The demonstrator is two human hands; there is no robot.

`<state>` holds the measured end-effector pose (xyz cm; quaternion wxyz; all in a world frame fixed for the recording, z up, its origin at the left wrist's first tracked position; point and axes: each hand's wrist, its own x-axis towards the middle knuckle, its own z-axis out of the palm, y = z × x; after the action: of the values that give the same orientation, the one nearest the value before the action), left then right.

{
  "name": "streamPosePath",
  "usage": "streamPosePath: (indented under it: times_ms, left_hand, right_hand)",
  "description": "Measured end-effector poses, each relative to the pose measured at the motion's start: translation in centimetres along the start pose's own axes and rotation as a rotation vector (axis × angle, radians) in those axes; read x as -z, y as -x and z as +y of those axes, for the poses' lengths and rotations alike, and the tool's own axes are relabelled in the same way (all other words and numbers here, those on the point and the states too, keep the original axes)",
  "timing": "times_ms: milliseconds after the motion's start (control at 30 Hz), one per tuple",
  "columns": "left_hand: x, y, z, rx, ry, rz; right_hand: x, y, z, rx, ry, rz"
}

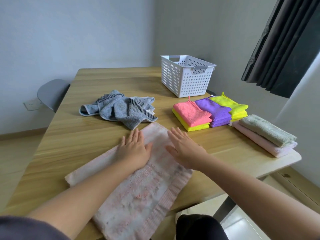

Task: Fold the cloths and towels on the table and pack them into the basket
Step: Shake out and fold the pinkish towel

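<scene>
A long pale pink towel [138,193] lies flat across the near part of the wooden table [69,141]. My left hand [134,149] and my right hand [184,149] press on it side by side, fingers straight, palms down. A crumpled grey towel [119,110] with dark stripes lies beyond them. To the right are folded cloths: a pink one on a yellow one [191,115], a purple stack [216,111], a yellow-green stack [232,106]. A folded grey-green towel on a pink one [265,134] sits at the right edge. The white perforated basket [187,77] stands at the far right.
A grey chair [52,92] stands at the table's far left side. A dark curtain [284,45] hangs at the upper right. The table's right edge runs just past the folded towels, with floor below it.
</scene>
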<state>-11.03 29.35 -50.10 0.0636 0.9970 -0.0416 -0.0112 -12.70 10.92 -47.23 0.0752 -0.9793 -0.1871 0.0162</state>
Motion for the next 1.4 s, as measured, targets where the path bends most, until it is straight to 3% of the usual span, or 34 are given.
streamPosePath:
  times_ms: [167, 333, 433, 633, 733, 833, 900, 1033, 1267, 1400]
  left_hand:
    - [1.3, 2.6, -0.3, 0.227, 0.157, -0.064]
    - [1.7, 6.6, -5.0, -0.322, 0.099, 0.012]
    - [1.2, 8.0, -7.0, -0.320, 0.022, -0.083]
    - [0.6, 10.0, -4.8, -0.162, 0.083, 0.000]
    - [0.8, 11.5, -5.3, -0.336, 0.238, 0.180]
    - [1.0, 13.7, -6.7, -0.579, 0.314, 0.253]
    - [0.9, 15.1, -7.6, -0.678, 0.255, 0.223]
    - [0.5, 17.0, -8.2, -0.693, -0.056, -0.029]
    - [-0.8, 16.8, -8.6, -0.735, -0.261, 0.110]
    - [-0.8, 17.4, -8.2, -0.703, -0.221, 0.115]
  right_hand:
    - [-1.9, 2.1, -1.9, 0.101, 0.043, -0.073]
    - [-0.8, 2.4, -0.6, 0.153, 0.113, 0.007]
    - [-0.5, 3.7, -1.3, 0.241, 0.059, 0.062]
    - [-1.7, 8.0, -2.1, 0.434, 0.036, 0.085]
    - [-2.0, 10.0, -0.7, 0.448, 0.092, 0.087]
    - [-1.9, 12.0, 0.5, 0.419, 0.090, 0.099]
    - [-2.4, 12.9, 1.1, 0.462, 0.212, 0.133]
    - [-5.0, 13.2, 0.4, 0.592, 0.480, 0.288]
    - [-6.4, 12.4, -1.1, 0.621, 0.492, 0.430]
    - [-6.3, 12.3, -2.4, 0.720, 0.421, 0.458]
